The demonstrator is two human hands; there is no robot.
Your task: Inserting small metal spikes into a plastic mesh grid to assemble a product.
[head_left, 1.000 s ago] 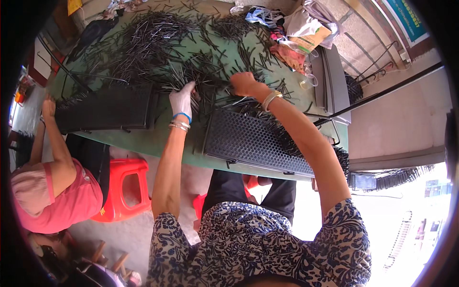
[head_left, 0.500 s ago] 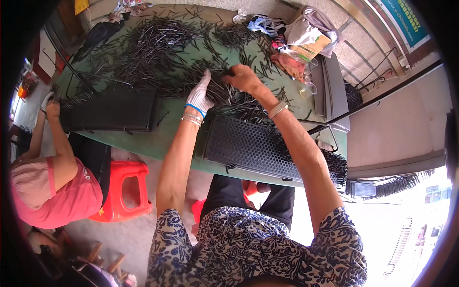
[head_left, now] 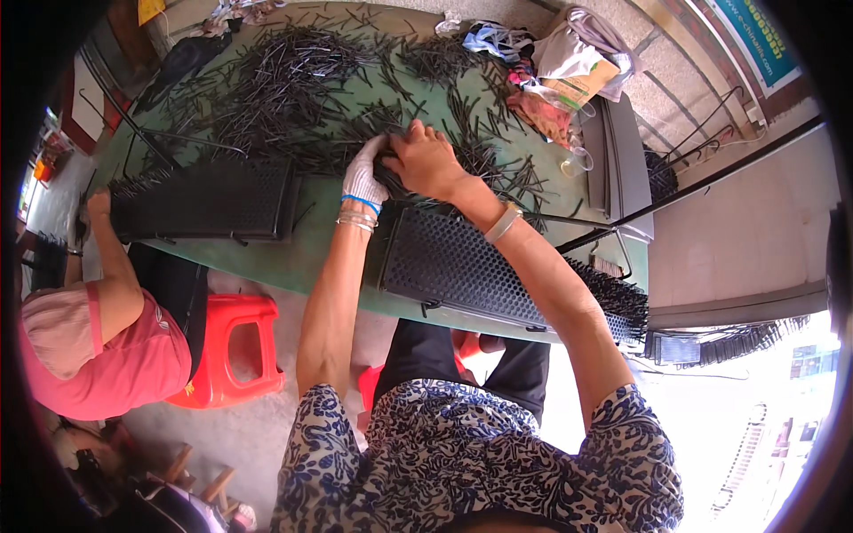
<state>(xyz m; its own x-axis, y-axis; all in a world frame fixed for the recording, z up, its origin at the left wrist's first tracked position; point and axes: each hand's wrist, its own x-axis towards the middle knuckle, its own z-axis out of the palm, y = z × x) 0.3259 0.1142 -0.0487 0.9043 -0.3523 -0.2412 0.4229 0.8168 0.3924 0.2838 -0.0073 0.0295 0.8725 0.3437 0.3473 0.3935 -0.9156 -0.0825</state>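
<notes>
At the table's middle my left hand [head_left: 362, 176], in a white knit glove with a blue cuff, is closed around a bunch of thin black sticks [head_left: 384, 120]. My bare right hand [head_left: 428, 162] is pressed against the same bunch from the right, its fingers bent over it and partly hiding it. In front of both hands lies a black perforated panel [head_left: 462, 262] at the table's near edge. Its right end bristles with upright black sticks [head_left: 617, 298]. My right forearm passes above the panel.
Heaps of loose black sticks [head_left: 302, 71] cover the green table [head_left: 342, 289]. To the left, a co-worker in a pink shirt [head_left: 115, 355] sits at another black panel [head_left: 209, 200]. Bags and cloths [head_left: 569, 62] lie at the far right. A black metal rod [head_left: 702, 182] slants across the right side.
My right hand has moved left and closer to my left hand, onto the bunch. The gloved hand has shifted slightly left. The co-worker's arms have moved a little.
</notes>
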